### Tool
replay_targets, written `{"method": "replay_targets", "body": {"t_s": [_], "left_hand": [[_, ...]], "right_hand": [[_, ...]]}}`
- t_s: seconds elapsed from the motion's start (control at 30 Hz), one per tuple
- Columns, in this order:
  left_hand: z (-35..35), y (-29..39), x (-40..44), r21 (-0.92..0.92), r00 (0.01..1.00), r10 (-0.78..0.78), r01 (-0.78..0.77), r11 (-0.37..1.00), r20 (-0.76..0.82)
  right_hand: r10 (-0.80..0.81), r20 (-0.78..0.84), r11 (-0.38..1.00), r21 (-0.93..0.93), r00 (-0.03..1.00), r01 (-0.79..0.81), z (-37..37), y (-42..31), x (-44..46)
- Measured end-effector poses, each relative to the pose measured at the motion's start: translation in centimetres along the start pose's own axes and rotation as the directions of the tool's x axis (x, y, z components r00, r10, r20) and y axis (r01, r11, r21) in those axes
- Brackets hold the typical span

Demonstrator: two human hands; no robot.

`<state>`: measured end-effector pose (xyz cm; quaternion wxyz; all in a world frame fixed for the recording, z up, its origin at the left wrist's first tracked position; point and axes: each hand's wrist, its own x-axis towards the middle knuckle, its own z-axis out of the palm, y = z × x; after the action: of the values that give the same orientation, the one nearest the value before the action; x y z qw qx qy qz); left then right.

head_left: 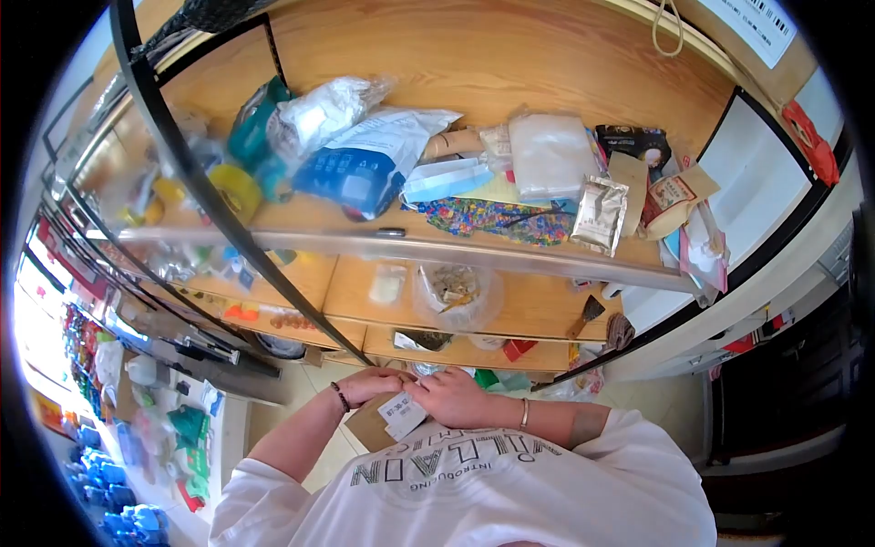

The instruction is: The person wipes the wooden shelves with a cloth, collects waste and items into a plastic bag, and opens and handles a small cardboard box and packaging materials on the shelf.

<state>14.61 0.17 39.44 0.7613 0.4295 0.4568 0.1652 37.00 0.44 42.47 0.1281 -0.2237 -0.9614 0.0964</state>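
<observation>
Close to my chest, a brown cardboard box (366, 427) bears a white printed label (402, 415). My left hand (369, 385), a dark beaded bracelet at its wrist, is closed over the box's upper edge with the fingers bent. Just beside it, my right hand (453, 397) lies across the box by the label, its fingers curled and closed against the box. The two hands meet near the label's top corner. My palms and part of the box are hidden.
Ahead stands a wooden shelf unit with a metal front rail (437, 248). The upper shelf bears a blue-white bag (365, 164), a face mask (447, 180), clear bags (551, 155) and a foil sachet (600, 214). Lower sits a plastic-lined bowl (458, 294). A brush (586, 314) lies right.
</observation>
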Motion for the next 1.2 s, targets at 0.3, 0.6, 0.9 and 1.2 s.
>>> {"method": "replay_targets", "body": {"t_s": [0.3, 0.6, 0.9, 1.2], "left_hand": [[0.3, 0.4, -0.5, 0.026, 0.994, -0.105, 0.104, 0.994, 0.034], [0.2, 0.4, 0.4, -0.059, 0.971, -0.12, 0.135, 0.989, 0.208], [2.0, 2.7, 0.0, 0.266, 0.983, -0.075, 0.029, 0.964, 0.165], [1.0, 1.4, 1.4, 0.306, 0.97, -0.063, -0.012, 0.952, 0.234]], "right_hand": [[0.102, -0.031, 0.936, 0.341, 0.994, -0.085, 0.4, 0.5, 1.1], [-0.083, 0.133, 0.993, -0.074, 0.988, 0.093, 0.1, 0.1, 0.6], [-0.016, 0.252, 0.994, 0.106, 0.968, -0.011, -1.2, 1.3, 1.6], [-0.09, 0.285, 0.932, 0.361, 0.954, -0.02, -1.3, 2.9, 1.1]]}}
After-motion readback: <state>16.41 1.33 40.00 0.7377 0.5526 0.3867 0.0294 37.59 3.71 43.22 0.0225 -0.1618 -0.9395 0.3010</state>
